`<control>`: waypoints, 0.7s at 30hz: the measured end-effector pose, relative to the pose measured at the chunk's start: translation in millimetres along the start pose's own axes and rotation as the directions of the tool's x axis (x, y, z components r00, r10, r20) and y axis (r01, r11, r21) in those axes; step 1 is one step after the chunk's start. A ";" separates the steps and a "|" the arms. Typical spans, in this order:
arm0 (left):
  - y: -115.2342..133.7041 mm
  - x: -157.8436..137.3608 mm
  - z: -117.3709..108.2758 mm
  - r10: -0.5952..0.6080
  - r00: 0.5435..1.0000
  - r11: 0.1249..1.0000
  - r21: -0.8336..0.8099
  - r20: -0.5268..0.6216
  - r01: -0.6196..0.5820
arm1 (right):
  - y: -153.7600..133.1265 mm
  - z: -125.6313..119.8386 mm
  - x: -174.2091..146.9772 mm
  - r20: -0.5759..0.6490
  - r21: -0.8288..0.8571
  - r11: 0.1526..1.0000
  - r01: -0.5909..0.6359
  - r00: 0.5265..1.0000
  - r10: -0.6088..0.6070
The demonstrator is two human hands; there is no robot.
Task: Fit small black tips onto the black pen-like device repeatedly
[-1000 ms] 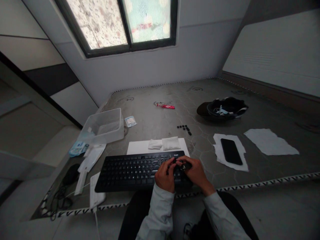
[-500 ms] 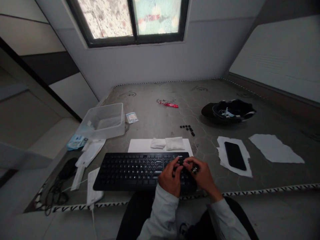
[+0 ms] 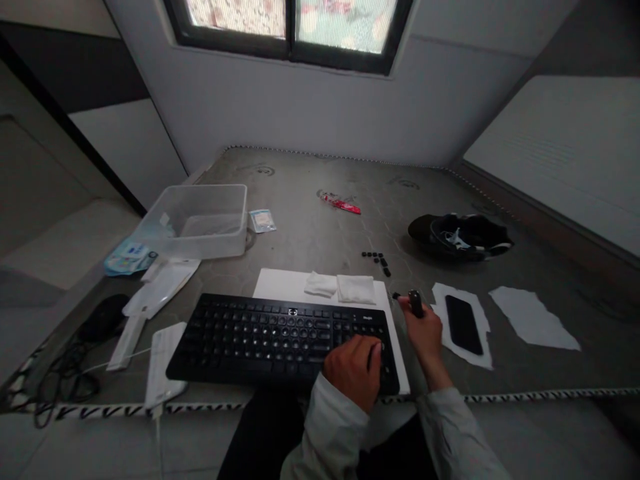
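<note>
Since the earlier frames the right hand point(image 3: 425, 330) has swung off the keyboard point(image 3: 283, 337) toward its right end, and the view has tilted lower. In the head view that hand is raised beside the keyboard's far right corner, its fingers clamped on a small dark tool point(image 3: 415, 301), with a black keycap point(image 3: 397, 295) at its tip, just above the surface. The left hand point(image 3: 356, 369) rests on the keyboard's right block of keys, fingers curled together and pressing down, holding nothing that I can see. The keyboard lies on a white sheet point(image 3: 280, 285) on a grey mattress point(image 3: 310, 233), with two folded white cloths point(image 3: 341, 287) behind it. A row of loose keycaps point(image 3: 376, 257) sits further back, well apart from the hand. To the right, a phone point(image 3: 463, 323) lies on torn paper; a clear tub point(image 3: 197, 220) stands at the left.

By my judgement the step in hand is carrying off a pulled key. The next move calls for setting it down with the loose keycaps, while the left hand steadies the keyboard.
</note>
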State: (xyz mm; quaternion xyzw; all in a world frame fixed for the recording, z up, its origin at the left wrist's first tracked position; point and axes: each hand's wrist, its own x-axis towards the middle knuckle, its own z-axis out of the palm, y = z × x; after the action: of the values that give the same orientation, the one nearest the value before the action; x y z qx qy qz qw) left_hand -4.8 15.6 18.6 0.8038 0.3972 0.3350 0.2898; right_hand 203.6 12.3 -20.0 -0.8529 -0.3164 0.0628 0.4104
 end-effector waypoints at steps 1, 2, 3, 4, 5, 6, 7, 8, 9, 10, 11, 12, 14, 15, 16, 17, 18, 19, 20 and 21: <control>-0.2 -0.1 0.0 0.000 1.000 1.000 -0.001 -0.005 0.000 | 2.1 5.1 7.7 0.003 -0.035 0.999 0.007 1.000 -0.007; -0.4 -0.2 0.1 0.000 1.000 1.000 -0.002 -0.009 0.000 | 4.0 10.5 16.3 0.011 -0.061 0.998 0.010 1.000 -0.010; -0.7 -0.3 0.2 -0.002 1.000 1.000 -0.002 -0.010 0.002 | 5.7 15.9 25.9 0.025 -0.082 0.997 0.008 1.000 -0.006; -1.0 -0.4 0.5 -0.003 1.000 1.000 -0.004 -0.012 0.003 | 7.2 21.5 36.4 0.039 -0.104 0.995 0.000 0.999 0.004; -1.4 -0.5 0.8 -0.003 1.000 1.000 -0.006 -0.016 0.003 | 8.6 27.1 47.6 0.052 -0.132 0.991 -0.010 0.998 0.017; -1.8 -0.7 1.3 -0.001 1.000 1.000 -0.009 -0.020 0.001 | 10.0 32.7 59.4 0.067 -0.167 0.986 -0.016 0.997 0.028; -2.3 -0.9 1.8 0.001 1.000 1.000 -0.010 -0.023 -0.001 | 11.4 38.2 71.5 0.084 -0.216 0.976 -0.015 0.996 0.034; -2.8 -1.0 2.3 0.002 1.000 1.000 -0.010 -0.026 -0.003 | 12.8 43.4 83.4 0.121 -0.274 0.962 0.001 0.992 0.034; -3.2 -1.1 2.7 0.006 1.000 1.000 -0.011 -0.028 -0.006 | 14.2 48.3 94.9 0.154 -0.343 0.939 0.019 0.987 0.037; -3.6 -1.2 3.1 0.011 1.000 1.000 -0.012 -0.029 -0.011 | 15.6 52.7 105.7 0.182 -0.400 0.916 0.032 0.982 0.045; -3.9 -1.2 3.5 0.013 1.000 1.000 -0.013 -0.028 -0.013 | 17.0 56.7 115.6 0.199 -0.431 0.901 0.040 0.979 0.052; -4.2 -1.2 3.9 0.014 0.999 1.000 -0.013 -0.028 -0.015 | 18.5 60.2 124.7 0.207 -0.456 0.889 0.042 0.976 0.060; -4.6 -1.1 4.9 0.014 0.999 1.000 -0.013 -0.030 -0.014 | 21.4 66.0 140.2 0.209 -0.483 0.875 0.034 0.975 0.078; -4.9 -1.1 5.5 0.011 1.000 1.000 -0.012 -0.028 -0.011 | 22.7 68.5 146.8 0.209 -0.498 0.867 0.029 0.974 0.088; -5.2 -1.1 6.2 0.007 1.000 1.000 -0.010 -0.024 -0.008 | 23.8 70.9 152.7 0.209 -0.513 0.858 0.024 0.973 0.097; -5.4 -1.2 6.9 0.004 1.000 1.000 -0.009 -0.019 -0.005 | 24.7 73.4 158.0 0.212 -0.526 0.850 0.023 0.972 0.105; -5.7 -1.4 7.6 0.002 1.000 1.000 -0.007 -0.016 -0.002 | 25.3 76.0 162.7 0.217 -0.537 0.843 0.024 0.970 0.110; -5.9 -1.6 8.3 0.000 1.000 1.000 -0.006 -0.015 0.000 | 25.6 78.6 166.8 0.223 -0.546 0.837 0.029 0.968 0.113; -6.1 -1.7 8.9 0.000 1.000 1.000 -0.004 -0.018 0.000 | 25.7 81.4 170.3 0.231 -0.555 0.831 0.036 0.966 0.112; -6.3 -1.9 9.5 0.002 1.000 1.000 0.000 -0.020 -0.002 | 25.6 84.3 173.2 0.239 -0.562 0.826 0.045 0.965 0.110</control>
State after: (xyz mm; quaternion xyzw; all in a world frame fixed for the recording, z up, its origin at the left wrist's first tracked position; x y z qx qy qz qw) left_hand -1.2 15.4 7.6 0.8007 0.3995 0.3431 0.2855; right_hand 322.4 158.5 -67.7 -0.9253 -0.3572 0.0856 0.0942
